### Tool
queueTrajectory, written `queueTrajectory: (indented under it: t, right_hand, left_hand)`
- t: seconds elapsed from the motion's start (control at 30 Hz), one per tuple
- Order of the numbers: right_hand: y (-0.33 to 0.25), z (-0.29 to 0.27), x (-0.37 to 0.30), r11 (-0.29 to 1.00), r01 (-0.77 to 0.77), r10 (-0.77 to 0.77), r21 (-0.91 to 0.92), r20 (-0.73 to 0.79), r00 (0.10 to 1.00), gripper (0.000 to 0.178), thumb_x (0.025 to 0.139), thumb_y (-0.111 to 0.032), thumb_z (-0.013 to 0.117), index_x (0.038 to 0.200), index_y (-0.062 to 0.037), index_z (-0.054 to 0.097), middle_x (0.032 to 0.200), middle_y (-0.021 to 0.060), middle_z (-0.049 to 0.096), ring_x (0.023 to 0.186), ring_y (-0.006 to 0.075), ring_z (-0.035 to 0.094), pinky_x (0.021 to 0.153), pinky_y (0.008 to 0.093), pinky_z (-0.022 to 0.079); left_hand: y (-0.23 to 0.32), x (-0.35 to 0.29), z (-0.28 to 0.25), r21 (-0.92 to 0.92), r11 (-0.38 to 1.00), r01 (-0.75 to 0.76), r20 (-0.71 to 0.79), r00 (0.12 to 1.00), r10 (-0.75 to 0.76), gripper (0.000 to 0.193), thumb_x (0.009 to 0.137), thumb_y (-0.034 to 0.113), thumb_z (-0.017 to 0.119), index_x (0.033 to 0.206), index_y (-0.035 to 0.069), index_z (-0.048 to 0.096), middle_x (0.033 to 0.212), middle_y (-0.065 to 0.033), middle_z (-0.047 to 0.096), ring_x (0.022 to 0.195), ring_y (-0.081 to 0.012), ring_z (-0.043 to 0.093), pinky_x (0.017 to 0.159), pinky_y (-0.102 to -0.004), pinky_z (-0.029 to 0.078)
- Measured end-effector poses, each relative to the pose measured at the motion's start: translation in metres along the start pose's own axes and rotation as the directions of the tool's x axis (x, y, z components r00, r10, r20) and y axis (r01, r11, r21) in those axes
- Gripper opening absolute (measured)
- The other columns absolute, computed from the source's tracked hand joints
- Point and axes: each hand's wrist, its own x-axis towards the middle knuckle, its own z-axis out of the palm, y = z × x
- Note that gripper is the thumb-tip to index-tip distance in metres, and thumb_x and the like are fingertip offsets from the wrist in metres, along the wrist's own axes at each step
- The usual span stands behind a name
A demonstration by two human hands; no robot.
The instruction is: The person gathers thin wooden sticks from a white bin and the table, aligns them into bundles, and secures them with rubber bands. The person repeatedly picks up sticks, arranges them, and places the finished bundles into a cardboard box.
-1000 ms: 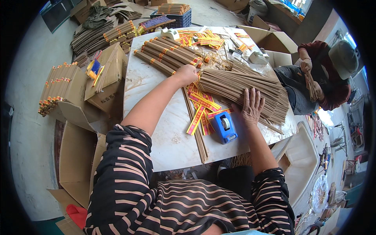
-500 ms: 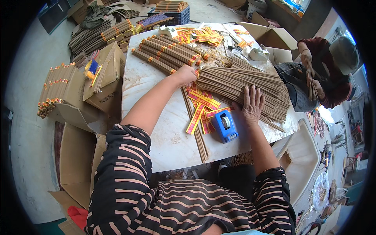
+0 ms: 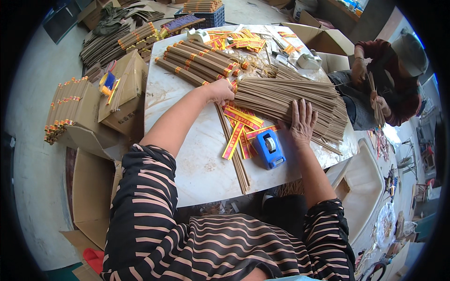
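Thin brown incense sticks (image 3: 286, 93) lie fanned out across the white table, their left ends gathered together. My left hand (image 3: 220, 91) is closed round those gathered ends, where a bit of red-and-yellow paper shows; its fingertips are partly hidden. Flat on the near side of the fan rests my right hand (image 3: 302, 124), fingers stretched and slightly apart. Red-and-yellow paper strips (image 3: 241, 126) lie loose between my hands. Beside my right hand stands a blue tape dispenser (image 3: 269, 150). Several banded incense bundles (image 3: 197, 61) lie beyond my left hand.
More paper strips (image 3: 246, 41) and a pale tape dispenser (image 3: 309, 61) are on the table (image 3: 187, 173)'s far part. Cardboard boxes (image 3: 93, 187) stand at left. A co-worker (image 3: 389, 79) at far right holds sticks. A white plastic chair (image 3: 363, 182) is at right.
My hands have hardly moved on the sticks; my left forearm has shifted slightly left. The co-worker's hands and head have moved a little at far right.
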Motion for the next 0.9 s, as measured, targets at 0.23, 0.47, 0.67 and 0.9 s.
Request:
queueTrajectory:
  t: [0.23, 0.47, 0.67, 0.9]
  right_hand:
    - [0.0, 0.0, 0.0, 1.0, -0.005, 0.005, -0.007, 0.01, 1.0, 0.085, 0.073, -0.048, 0.065, 0.143, -0.0181, 0.027, 0.148, 0.0101, 0.024, 0.139, 0.0299, 0.014, 0.111, 0.0504, 0.004]
    - [0.002, 0.004, 0.001, 1.0, 0.02, -0.02, 0.01, -0.01, 1.0, 0.084, 0.073, -0.05, 0.065, 0.142, -0.0188, 0.029, 0.148, 0.0094, 0.025, 0.138, 0.03, 0.016, 0.112, 0.0499, 0.004]
    - [0.002, 0.006, 0.0, 1.0, 0.028, -0.028, 0.007, -0.036, 0.999, 0.082, 0.074, -0.05, 0.064, 0.142, -0.0183, 0.029, 0.147, 0.0093, 0.026, 0.138, 0.0298, 0.017, 0.112, 0.0496, 0.005]
    - [0.001, 0.001, 0.0, 1.0, 0.025, -0.025, 0.011, 0.009, 1.0, 0.084, 0.074, -0.046, 0.065, 0.143, -0.0163, 0.027, 0.148, 0.0107, 0.024, 0.138, 0.03, 0.015, 0.112, 0.0486, 0.004]
  left_hand:
    - [0.014, -0.001, -0.003, 0.502, 0.851, -0.152, -0.129, 0.96, 0.248, 0.02, 0.072, 0.009, 0.058, 0.088, -0.002, 0.064, 0.081, -0.0191, 0.065, 0.08, -0.0315, 0.063, 0.072, -0.0371, 0.049]
    - [0.0, 0.027, -0.001, -0.085, 0.996, 0.002, -0.291, 0.956, -0.027, 0.013, 0.078, 0.008, 0.053, 0.078, -0.001, 0.063, 0.067, -0.0089, 0.061, 0.061, -0.0186, 0.059, 0.05, -0.0322, 0.045]
    - [-0.006, 0.034, 0.006, 0.385, 0.922, -0.039, -0.26, 0.954, 0.149, 0.018, 0.078, 0.004, 0.048, 0.088, -0.002, 0.062, 0.085, -0.0183, 0.065, 0.073, -0.0293, 0.063, 0.062, -0.0379, 0.049]
    - [0.006, -0.002, 0.016, 0.607, 0.791, -0.069, -0.202, 0.95, 0.238, 0.022, 0.076, 0.006, 0.048, 0.092, -0.002, 0.06, 0.094, -0.0255, 0.062, 0.091, -0.0376, 0.06, 0.079, -0.0445, 0.047]
